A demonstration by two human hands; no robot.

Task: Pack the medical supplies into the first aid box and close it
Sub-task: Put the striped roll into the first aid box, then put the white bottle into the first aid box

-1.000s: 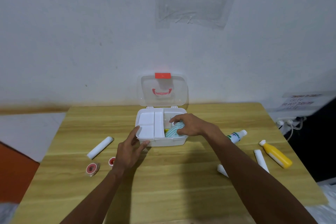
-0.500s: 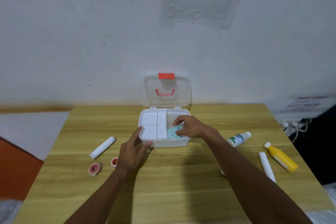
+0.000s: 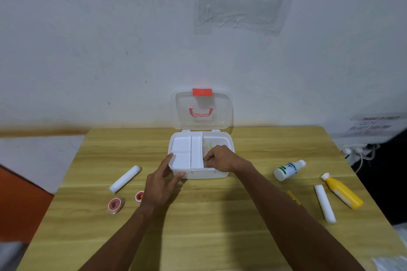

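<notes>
Head view: the white plastic first aid box (image 3: 204, 175) stands open, clear lid up, at the back of the wooden desk (image 3: 220, 237). The left hand (image 3: 161, 182), fingers straight, steadies its front corner. The right hand (image 3: 222, 158) curls inside the right compartment; I cannot tell what it holds. Two white rolls (image 3: 125, 179), red tape rolls (image 3: 115, 204), a white bottle (image 3: 288, 169) and a yellow bottle (image 3: 342, 191) lie unpacked, so most of the packing and the closing remain.

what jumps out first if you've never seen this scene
The white first aid box at the back middle of the wooden table, its clear lid standing open with a red latch and handle. Next, the left hand rests on the box's front left corner while the right hand dips into its right compartment. A yellow bottle lies at the far right.
</notes>
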